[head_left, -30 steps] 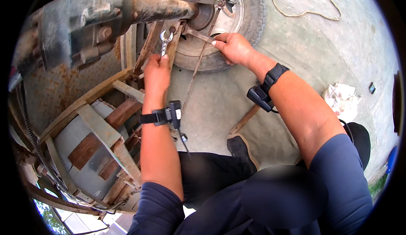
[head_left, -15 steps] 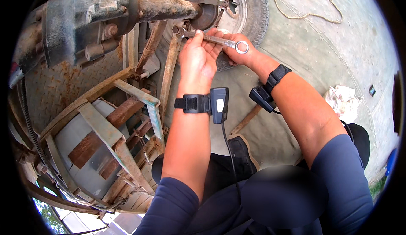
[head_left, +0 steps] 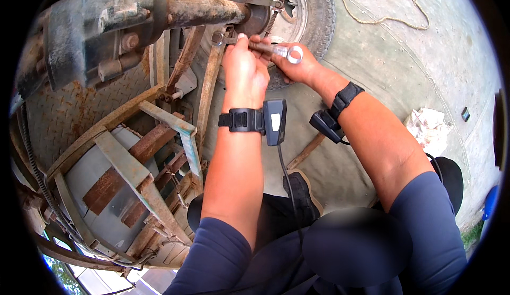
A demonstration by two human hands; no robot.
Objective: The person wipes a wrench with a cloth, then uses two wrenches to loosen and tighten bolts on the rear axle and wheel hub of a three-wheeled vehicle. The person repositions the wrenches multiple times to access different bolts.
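My left hand (head_left: 246, 66) is closed on a combination wrench (head_left: 273, 49), its thumb pressed along the shaft. The wrench's ring end points right, and its far left end lies by a bolt-like round part (head_left: 218, 38) beside a rusty bar; whether they touch I cannot tell. Close behind the shaft, my right hand (head_left: 300, 64) has its fingers curled in, and the wrench and left hand hide what they hold, if anything. Just beyond both hands stand a threaded rod with a spring (head_left: 273, 21) and the wheel hub (head_left: 259, 18).
A heavy rusty axle (head_left: 207, 11) and its housing (head_left: 106, 24) fill the upper left, ending at a tyred wheel (head_left: 319, 13). Below lies a rusty metal frame (head_left: 125, 159). A rope (head_left: 382, 19) and a crumpled white cloth (head_left: 427, 130) lie on the ground at right.
The wrench has shifted slightly left and up with my left hand, and looks a little blurred now. The whole view has also drifted slightly; my right hand stays close beside the wrench.
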